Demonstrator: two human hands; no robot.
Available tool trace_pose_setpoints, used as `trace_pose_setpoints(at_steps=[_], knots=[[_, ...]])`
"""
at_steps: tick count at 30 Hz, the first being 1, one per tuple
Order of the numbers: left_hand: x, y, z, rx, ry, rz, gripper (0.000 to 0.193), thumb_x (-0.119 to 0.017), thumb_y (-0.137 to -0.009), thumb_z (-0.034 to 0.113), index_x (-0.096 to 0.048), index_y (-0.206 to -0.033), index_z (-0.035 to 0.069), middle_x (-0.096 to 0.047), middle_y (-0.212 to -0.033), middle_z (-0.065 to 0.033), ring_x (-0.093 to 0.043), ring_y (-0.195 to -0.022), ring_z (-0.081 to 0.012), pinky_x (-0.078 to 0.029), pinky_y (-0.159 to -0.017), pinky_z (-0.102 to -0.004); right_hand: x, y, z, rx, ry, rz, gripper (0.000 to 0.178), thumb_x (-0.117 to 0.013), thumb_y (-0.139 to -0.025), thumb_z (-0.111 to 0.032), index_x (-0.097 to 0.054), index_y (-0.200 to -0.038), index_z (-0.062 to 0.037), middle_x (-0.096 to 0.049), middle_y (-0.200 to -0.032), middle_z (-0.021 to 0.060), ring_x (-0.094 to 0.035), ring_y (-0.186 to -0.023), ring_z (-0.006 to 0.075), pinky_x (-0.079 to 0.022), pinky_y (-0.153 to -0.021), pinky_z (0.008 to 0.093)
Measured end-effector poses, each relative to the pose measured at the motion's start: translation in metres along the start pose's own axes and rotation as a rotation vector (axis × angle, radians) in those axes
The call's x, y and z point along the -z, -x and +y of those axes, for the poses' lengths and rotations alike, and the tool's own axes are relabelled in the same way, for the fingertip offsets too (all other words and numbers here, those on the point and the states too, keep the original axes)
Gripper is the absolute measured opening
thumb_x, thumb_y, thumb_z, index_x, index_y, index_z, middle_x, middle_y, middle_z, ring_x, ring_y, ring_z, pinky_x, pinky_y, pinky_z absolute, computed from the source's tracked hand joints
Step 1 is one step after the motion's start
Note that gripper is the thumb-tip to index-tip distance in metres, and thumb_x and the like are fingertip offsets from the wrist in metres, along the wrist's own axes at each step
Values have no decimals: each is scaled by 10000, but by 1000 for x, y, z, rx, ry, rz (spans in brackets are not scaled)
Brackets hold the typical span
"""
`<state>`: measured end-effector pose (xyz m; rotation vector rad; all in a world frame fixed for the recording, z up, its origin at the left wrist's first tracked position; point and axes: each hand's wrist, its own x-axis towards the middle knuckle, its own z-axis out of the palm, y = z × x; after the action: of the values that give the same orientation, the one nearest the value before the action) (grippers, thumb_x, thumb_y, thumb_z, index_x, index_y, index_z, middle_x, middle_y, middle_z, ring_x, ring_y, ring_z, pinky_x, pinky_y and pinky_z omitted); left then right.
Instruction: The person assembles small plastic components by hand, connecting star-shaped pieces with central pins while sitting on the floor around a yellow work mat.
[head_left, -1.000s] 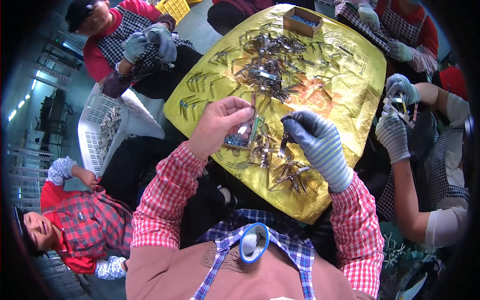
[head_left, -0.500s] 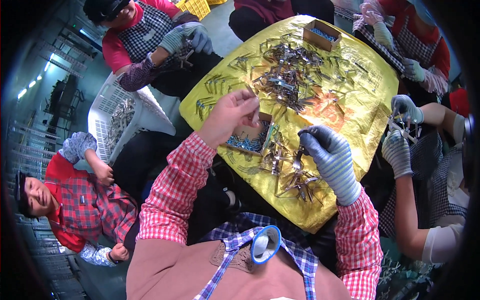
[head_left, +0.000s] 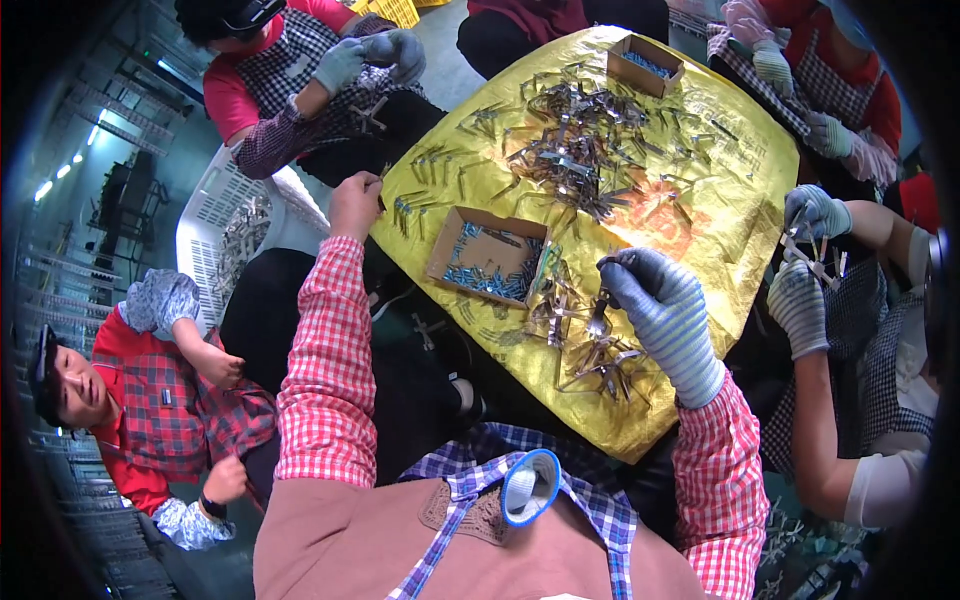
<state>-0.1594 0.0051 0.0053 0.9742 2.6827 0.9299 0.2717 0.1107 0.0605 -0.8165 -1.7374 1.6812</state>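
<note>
My left hand [head_left: 355, 207], bare, is closed at the left edge of the yellow-covered table [head_left: 700, 285]. A small dark bit shows at its fingertips, too small to name. My right hand [head_left: 668, 312], in a grey-blue striped glove, pinches a flat metal strip [head_left: 598, 318] that hangs over a heap of metal strips [head_left: 608, 372]. Between the hands lies an open cardboard box [head_left: 487, 218] with blue-and-silver pin-like pieces [head_left: 488, 280] in it. Beside my left hand, a few blue-ended pieces [head_left: 403, 214] rest on the cover.
A large pile of metal strips [head_left: 575, 150] covers the table's middle. A second cardboard box [head_left: 640, 70] stands at the far side. Co-workers sit around, one with gloved hands [head_left: 800, 300] at the right. A white plastic basket [head_left: 205, 215] stands at the left.
My left hand has moved left and away from above the cardboard box to the table's edge, uncovering the box. My right hand has stayed nearly in place with the metal strip.
</note>
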Motion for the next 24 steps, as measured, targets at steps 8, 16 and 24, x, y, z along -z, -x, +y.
trace_pose_setpoints(at_steps=[8,16,24], knots=[[-12,0,2,-181,-401,54,220,-652,-858,251,-741,-984,95,-707,-934,-167,-676,-894,-342,-531,-806,-424,0,2,-5,-20,-21,8,171,-694,-898,-105,-691,-971,50,-689,-800,37,-602,-720,62,-505,-660,233],[-16,0,0,-135,-385,29,196,-669,-828,200,-731,-958,66,-711,-917,-163,-684,-881,-327,-533,-809,-412,9,3,-9,-74,-44,36,185,-725,-885,-132,-703,-962,34,-697,-817,23,-603,-739,51,-503,-676,224],[8,66,97,-346,-115,-203,200,-681,-810,146,-724,-982,53,-716,-910,-137,-692,-866,-306,-541,-806,-380,11,6,-14,-39,-98,-14,200,-729,-884,-133,-702,-997,31,-709,-859,35,-627,-766,64,-512,-701,222]])
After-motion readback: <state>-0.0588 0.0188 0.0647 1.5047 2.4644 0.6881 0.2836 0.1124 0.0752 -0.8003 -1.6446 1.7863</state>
